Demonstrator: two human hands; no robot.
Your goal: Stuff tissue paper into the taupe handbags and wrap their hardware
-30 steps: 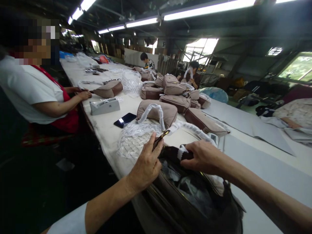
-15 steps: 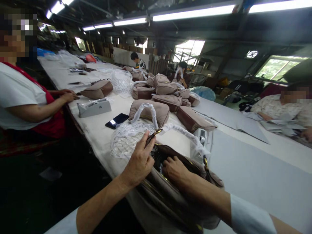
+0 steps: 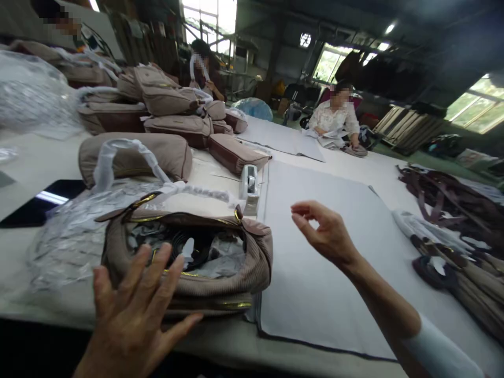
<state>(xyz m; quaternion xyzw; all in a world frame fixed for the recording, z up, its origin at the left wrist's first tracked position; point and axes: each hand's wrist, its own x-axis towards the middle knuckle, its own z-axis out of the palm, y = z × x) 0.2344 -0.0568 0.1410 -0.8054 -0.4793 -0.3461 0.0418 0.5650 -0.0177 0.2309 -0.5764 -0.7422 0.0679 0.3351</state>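
A beige-brown handbag [image 3: 260, 247] lies in front of me, its gold zipper undone. Inside it show a dark coiled strap, a small white tag [image 3: 189, 252] and grey stuffing [image 3: 226, 254]. My left hand [image 3: 134, 310], fingers spread, is at the bag's near left side; whether it presses on the fabric I cannot tell. The bag's white-wrapped handle [image 3: 205, 193] lies over its far side. My right hand [image 3: 325, 231] hovers above a stack of pale grey sheets [image 3: 315, 294], fingers curved, thumb and forefinger slightly apart, with nothing between them.
Finished-looking handbags [image 3: 169, 100] are piled at the back left. A tape dispenser [image 3: 249, 186] stands behind the open bag, a dark phone [image 3: 43, 202] at left. Straps [image 3: 444, 194] and flat bag pieces [image 3: 472, 283] lie at right. A co-worker [image 3: 334, 115] sits across the table.
My right hand has come out of the handbag and moved right over the grey sheets. My left hand has let go of the handle end and spread out. The view has swung right.
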